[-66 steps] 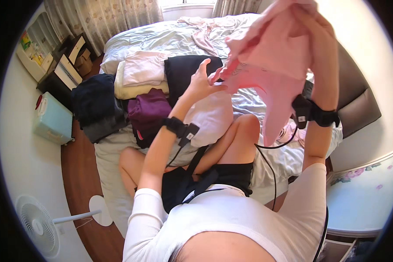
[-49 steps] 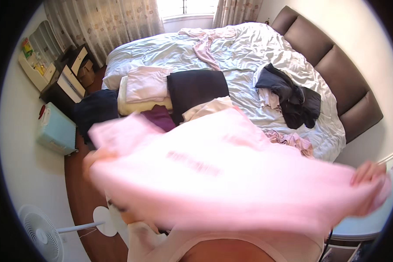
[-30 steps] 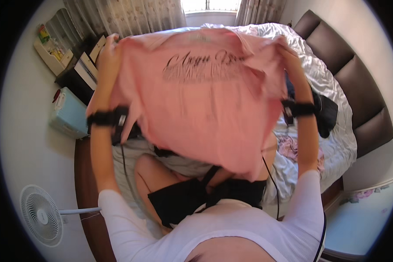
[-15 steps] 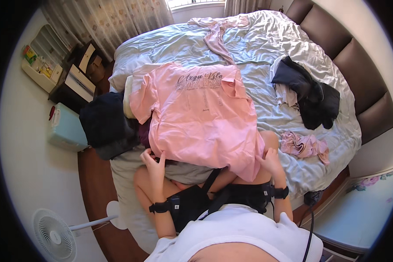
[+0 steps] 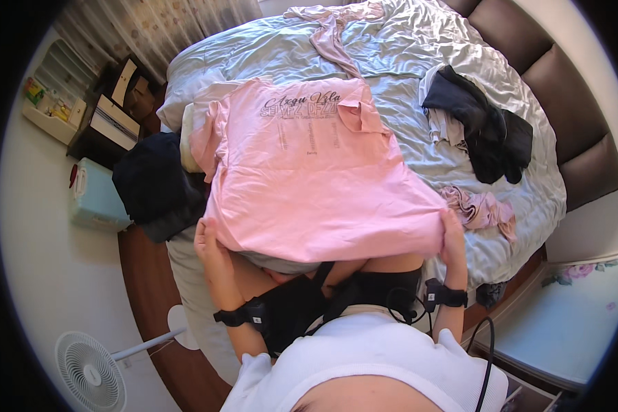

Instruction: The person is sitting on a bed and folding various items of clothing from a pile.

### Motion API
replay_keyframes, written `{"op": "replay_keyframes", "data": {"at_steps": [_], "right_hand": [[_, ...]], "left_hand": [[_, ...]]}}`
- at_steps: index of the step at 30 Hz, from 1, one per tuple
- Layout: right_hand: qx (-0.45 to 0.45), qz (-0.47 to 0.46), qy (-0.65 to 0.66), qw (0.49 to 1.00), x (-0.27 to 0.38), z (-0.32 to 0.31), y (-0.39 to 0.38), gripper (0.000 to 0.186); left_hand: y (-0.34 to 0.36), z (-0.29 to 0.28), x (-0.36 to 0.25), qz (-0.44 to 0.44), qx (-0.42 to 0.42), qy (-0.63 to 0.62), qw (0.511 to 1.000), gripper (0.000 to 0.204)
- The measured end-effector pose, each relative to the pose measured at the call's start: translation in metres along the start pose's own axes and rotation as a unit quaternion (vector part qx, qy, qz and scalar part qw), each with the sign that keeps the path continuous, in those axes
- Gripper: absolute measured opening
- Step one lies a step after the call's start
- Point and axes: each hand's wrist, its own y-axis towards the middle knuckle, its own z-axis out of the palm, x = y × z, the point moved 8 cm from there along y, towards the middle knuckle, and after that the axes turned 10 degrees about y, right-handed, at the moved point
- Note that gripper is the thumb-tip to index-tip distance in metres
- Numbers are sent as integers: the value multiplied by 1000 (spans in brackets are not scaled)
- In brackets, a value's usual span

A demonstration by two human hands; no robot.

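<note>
A pink short-sleeved T-shirt with dark printed lettering (image 5: 323, 192) lies spread face up across folded clothes and my lap, its neck toward the far side of the bed. My left hand (image 5: 208, 239) grips the lower left corner of the hem. My right hand (image 5: 450, 233) is closed on the lower right corner, so the hem is stretched between them above my bare legs and black shorts (image 5: 384, 292). Under the shirt's left side, pale folded items (image 5: 188, 147) peek out, beside a pile of dark folded clothes (image 5: 151, 185).
The rumpled bed (image 5: 412, 48) holds dark and white garments (image 5: 487, 137), a crumpled pink piece (image 5: 481, 213) and a pale pink garment (image 5: 329, 38). Around it are a padded headboard (image 5: 542, 82), a dresser (image 5: 117, 120), a light blue case (image 5: 96, 196), a fan (image 5: 89, 371) and a flowered surface (image 5: 563, 323).
Two seconds back the shirt was held up; it was then shaken out and laid down. Since the last frame, both hands have spread apart at the hem and pulled it straight.
</note>
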Motion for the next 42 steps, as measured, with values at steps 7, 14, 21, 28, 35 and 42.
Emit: {"op": "replay_keyframes", "data": {"at_steps": [7,14,21,28,35,42], "right_hand": [[34,147,-26,988,-15,-15,-11,27],[107,202,-219,949,-42,-37,-15,24],[108,130,-215,962,0,-30,-26,38],[152,144,-622,755,-6,-24,-26,49],[237,-231,-492,805,92,130,49,48],[206,-375,-454,781,31,224,159,61]], "left_hand": [[-33,57,50,-193,200,-113,954,32],[-53,55,85,-235,292,86,923,27],[-73,-3,65,-240,125,-23,963,39],[-66,-60,93,-104,131,389,906,22],[85,-47,42,-115,7,48,992,42],[188,-44,80,-217,51,125,967,52]]}}
